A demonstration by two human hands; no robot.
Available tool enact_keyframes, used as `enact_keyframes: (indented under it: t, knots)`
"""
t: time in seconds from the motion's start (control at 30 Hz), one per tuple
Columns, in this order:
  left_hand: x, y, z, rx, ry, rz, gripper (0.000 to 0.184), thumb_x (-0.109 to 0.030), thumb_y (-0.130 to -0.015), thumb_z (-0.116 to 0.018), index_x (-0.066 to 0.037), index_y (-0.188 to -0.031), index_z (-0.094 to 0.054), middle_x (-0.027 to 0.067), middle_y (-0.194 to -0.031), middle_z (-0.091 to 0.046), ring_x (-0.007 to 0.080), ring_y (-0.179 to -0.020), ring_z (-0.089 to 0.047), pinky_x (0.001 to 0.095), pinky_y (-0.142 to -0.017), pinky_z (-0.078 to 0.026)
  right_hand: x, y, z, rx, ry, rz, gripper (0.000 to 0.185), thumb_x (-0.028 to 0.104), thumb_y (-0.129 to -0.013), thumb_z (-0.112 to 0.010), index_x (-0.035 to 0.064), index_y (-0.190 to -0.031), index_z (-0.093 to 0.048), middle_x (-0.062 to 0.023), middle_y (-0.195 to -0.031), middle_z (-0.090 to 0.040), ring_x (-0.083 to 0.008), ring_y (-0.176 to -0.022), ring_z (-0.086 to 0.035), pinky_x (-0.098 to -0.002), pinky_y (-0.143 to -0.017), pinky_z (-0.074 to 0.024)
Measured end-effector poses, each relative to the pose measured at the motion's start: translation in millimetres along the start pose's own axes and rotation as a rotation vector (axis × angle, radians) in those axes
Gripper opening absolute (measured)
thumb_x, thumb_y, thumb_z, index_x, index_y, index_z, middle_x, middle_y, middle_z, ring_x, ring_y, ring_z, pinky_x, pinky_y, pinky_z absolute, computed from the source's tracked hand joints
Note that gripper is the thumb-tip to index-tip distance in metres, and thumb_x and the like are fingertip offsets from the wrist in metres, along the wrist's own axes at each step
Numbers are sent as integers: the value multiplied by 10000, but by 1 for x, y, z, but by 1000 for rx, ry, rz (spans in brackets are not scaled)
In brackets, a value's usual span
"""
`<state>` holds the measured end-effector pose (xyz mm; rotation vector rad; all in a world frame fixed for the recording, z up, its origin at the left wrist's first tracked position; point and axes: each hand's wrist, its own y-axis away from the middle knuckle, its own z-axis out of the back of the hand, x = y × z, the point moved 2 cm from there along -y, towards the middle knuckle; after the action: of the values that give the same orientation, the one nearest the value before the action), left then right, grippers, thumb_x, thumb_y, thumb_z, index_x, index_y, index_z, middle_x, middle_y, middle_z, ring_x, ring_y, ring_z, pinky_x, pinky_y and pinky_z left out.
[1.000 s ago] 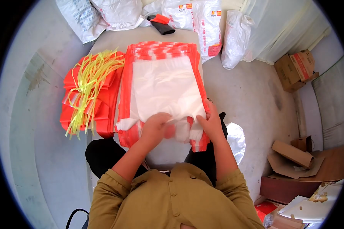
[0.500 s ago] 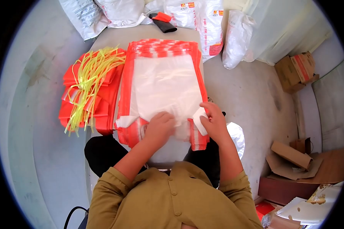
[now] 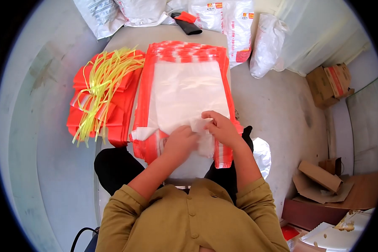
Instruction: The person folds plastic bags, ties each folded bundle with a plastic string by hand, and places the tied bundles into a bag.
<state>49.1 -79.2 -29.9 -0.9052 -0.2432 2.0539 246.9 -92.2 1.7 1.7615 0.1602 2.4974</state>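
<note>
A white plastic sheet (image 3: pixel 189 92) lies on a stack of red mesh-like bags with pale stripes (image 3: pixel 143 90), on a low table in front of me. My left hand (image 3: pixel 180 143) is over the sheet's near edge, its fingers bent and smeared by motion. Beside it, my right hand (image 3: pixel 223 129) has its fingers curled round a gathered bit of the white sheet near the lower right. At the lower left, a white corner (image 3: pixel 143 133) is folded over the red material. The near ends of the red bags hang toward my lap.
Left of the stack lie folded red bags (image 3: pixel 121 115) with a bundle of yellow ties (image 3: pixel 97 86). White printed sacks (image 3: pixel 239 33) stand behind the table, near a black and red item (image 3: pixel 187 26). Cardboard boxes (image 3: pixel 328 84) are on the right, with flattened cardboard (image 3: pixel 321 178) nearer me.
My right hand has moved left, inward from the sheet's right edge, and the white flap there has shifted in with it. My left hand stays near the front edge. The view has shifted slightly.
</note>
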Motion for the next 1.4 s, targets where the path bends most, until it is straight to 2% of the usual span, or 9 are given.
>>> enact_keyframes:
  t: [0.13, 0.33, 0.43, 0.7, 0.83, 0.93, 1.1, 1.3, 1.4]
  knots:
    - [-11, 2, 9, -25, -55, 34, 238, -50, -711, -732, -97, -944, -726, 64, -874, -610, 289, -889, -608, 395, -752, -525, 21, 7, -10, -22, 265, 27, 337, 130, -938, -636, 41, -1262, -642, -83, -1267, -660, -250, -984, -656, -344, -899, -537]
    - [-13, 5, 9, -94, -153, -2, 253, -80, -672, -760, -117, -921, -740, 30, -804, -535, 254, -798, -551, 363, -688, -488, 17, -2, -22, -133, 598, 467, 396, 56, -828, -708, 63, -1222, -669, -92, -1234, -676, -320, -1162, -596, -412, -992, -511]
    - [-13, 3, 7, -101, -175, -24, 272, -94, -653, -771, -123, -923, -744, 22, -811, -539, 251, -800, -552, 364, -696, -487, 16, -10, -26, -138, 645, 606, 389, 59, -816, -725, 59, -1202, -678, -93, -1139, -693, -306, -1149, -595, -411, -977, -510]
    - [-10, -13, 10, -179, -141, -91, 175, -60, -716, -750, -96, -884, -718, 61, -1008, -684, 289, -969, -641, 414, -844, -511, 1, -12, -19, -104, 637, 504, 371, 58, -829, -716, 61, -1199, -691, -118, -1060, -699, -317, -1074, -611, -425, -937, -510]
    - [-2, -22, 11, -53, -28, 74, 97, -59, -783, -745, -59, -859, -685, 80, -944, -688, 318, -924, -641, 426, -827, -513, -9, -14, -15, -129, 479, 418, 326, 28, -843, -687, 54, -1168, -697, -125, -1067, -701, -321, -1092, -612, -420, -936, -512]
    - [4, -25, 10, -52, 8, 175, 100, -68, -808, -751, -44, -840, -659, 98, -879, -668, 339, -877, -627, 437, -790, -504, -8, -6, -11, -273, 405, 484, 270, 5, -865, -654, 47, -1127, -706, -133, -1065, -700, -330, -1092, -622, -416, -938, -518]
    - [8, -29, 3, -122, 46, 295, 127, -74, -816, -755, -44, -810, -632, 115, -819, -622, 355, -826, -601, 455, -732, -481, -3, 23, -8, -149, 585, 676, 272, -3, -797, -658, 46, -1056, -724, -102, -1096, -711, -320, -1092, -640, -425, -951, -525]
    - [9, -28, -3, -110, -60, 215, 142, -79, -786, -766, -51, -874, -658, 107, -889, -658, 338, -858, -630, 423, -737, -505, -15, 22, -11, -166, 814, 808, 280, 45, -758, -679, 47, -1034, -729, -58, -1163, -716, -280, -1118, -643, -404, -965, -523]
    - [19, -15, -6, -54, -141, 91, 225, -81, -766, -764, -71, -978, -690, 91, -1007, -680, 316, -964, -649, 415, -814, -513, -11, 18, -9, -140, 842, 818, 267, 68, -773, -673, 39, -1033, -726, -62, -1179, -712, -273, -1124, -640, -396, -970, -520]
